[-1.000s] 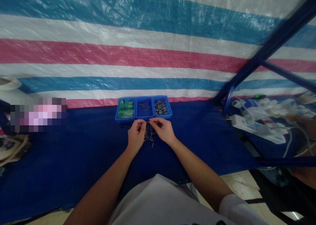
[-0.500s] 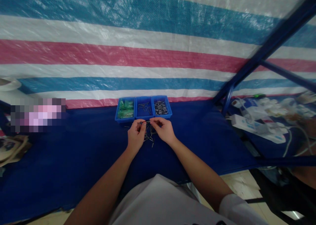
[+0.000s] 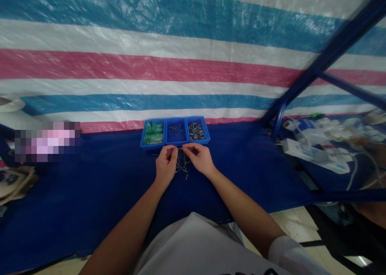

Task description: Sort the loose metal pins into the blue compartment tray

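My left hand (image 3: pixel 165 164) is closed in a pinch, thumb against fingers, on one end of a thin metal pin, perhaps a rivet (image 3: pixel 180 148). The other end sits between the fingertips of my right hand (image 3: pixel 200 159), so the pin lies level between both. Beneath them, a loose pile of similar metal pins (image 3: pixel 181 168) is spread on the blue table. Just beyond stand three joined blue bins. Green packets (image 3: pixel 154 134) fill the left one, a few pins (image 3: pixel 176 131) lie in the middle one, and a dense heap of pins (image 3: pixel 196 131) occupies the right one.
A blue cloth covers the table (image 3: pixel 99 186). Behind it hangs a striped plastic sheet (image 3: pixel 181 74). To the right are a blue metal frame (image 3: pixel 301 82), a white power strip (image 3: pixel 315 156) and cables. A brown bag-like thing (image 3: pixel 16 182) lies at the far left.
Both hands stay almost where they were, still pinching the pin. Only a very slight shift of the view shows.
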`<control>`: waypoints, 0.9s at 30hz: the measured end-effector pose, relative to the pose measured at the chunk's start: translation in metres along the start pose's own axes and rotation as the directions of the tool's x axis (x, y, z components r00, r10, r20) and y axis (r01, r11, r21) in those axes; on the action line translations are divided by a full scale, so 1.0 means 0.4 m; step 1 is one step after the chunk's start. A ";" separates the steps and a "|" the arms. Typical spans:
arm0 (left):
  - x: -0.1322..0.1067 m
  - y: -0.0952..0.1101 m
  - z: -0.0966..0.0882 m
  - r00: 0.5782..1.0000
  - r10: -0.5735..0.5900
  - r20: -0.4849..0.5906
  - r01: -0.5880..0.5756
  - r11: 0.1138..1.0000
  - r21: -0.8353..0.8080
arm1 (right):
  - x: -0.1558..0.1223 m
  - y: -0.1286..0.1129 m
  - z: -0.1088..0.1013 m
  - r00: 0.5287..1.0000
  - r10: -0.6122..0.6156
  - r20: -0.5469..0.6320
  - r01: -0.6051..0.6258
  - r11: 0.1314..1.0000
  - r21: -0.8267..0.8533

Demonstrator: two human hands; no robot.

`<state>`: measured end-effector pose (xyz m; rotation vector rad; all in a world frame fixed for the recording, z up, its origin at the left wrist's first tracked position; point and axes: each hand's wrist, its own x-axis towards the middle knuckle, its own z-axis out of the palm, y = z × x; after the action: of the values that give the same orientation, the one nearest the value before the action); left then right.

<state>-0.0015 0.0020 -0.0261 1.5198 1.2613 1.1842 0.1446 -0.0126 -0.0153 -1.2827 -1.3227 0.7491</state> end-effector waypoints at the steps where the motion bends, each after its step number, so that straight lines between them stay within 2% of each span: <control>1: 0.000 -0.001 0.000 1.000 0.006 0.000 -0.006 1.000 0.005 | 0.000 0.001 0.000 1.000 0.003 -0.003 -0.003 1.000 -0.003; 5: -0.001 0.001 -0.003 0.999 0.036 -0.013 -0.035 0.996 0.078 | 0.000 0.003 0.001 1.000 0.005 0.002 -0.005 1.000 0.014; 9: -0.002 0.009 -0.008 0.999 0.017 -0.028 -0.013 0.993 0.120 | -0.003 0.002 0.004 1.000 0.000 0.031 -0.001 1.000 0.030; 16: -0.002 0.000 -0.002 1.000 0.005 -0.008 -0.005 1.000 -0.001 | 0.000 -0.002 0.000 1.000 0.028 0.008 -0.028 0.999 0.019; 21: -0.001 0.003 -0.005 0.999 0.048 -0.014 -0.047 0.996 0.074 | -0.001 -0.004 -0.001 1.000 0.023 0.016 -0.024 1.000 0.019; 27: 0.000 0.006 -0.006 1.000 0.016 -0.011 -0.015 0.997 0.079 | -0.004 -0.007 0.000 0.999 0.008 0.037 -0.008 1.000 0.007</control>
<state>-0.0034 0.0017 -0.0230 1.5846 1.3194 1.1673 0.1438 -0.0146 -0.0129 -1.2744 -1.3438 0.7859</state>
